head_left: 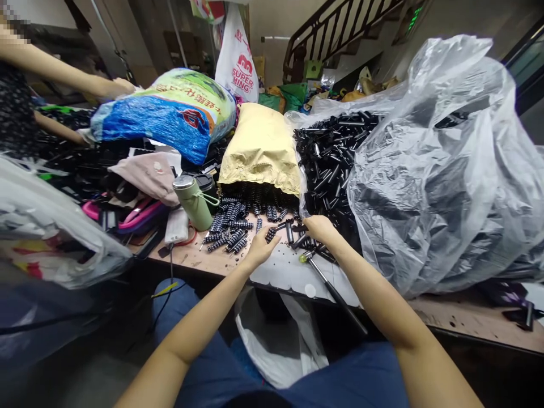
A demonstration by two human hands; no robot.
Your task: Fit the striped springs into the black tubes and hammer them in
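My left hand is closed around a short black rod with white dots, above the front of the table. My right hand has its fingers bent onto a black plastic handle piece at the edge of the black heap; its fingertips are partly hidden. Between the hands lie loose black tubes. A pile of dotted black rods spreads to the left of my left hand. Below my right hand rests a hammer with a yellowish tip, its handle reaching past the table edge.
A yellow sack lies with its mouth over more rods. Behind my right hand is a heap of black handles, beside a big clear plastic bag. A green tumbler and white power bank stand left. Another person's arm touches a blue-green sack.
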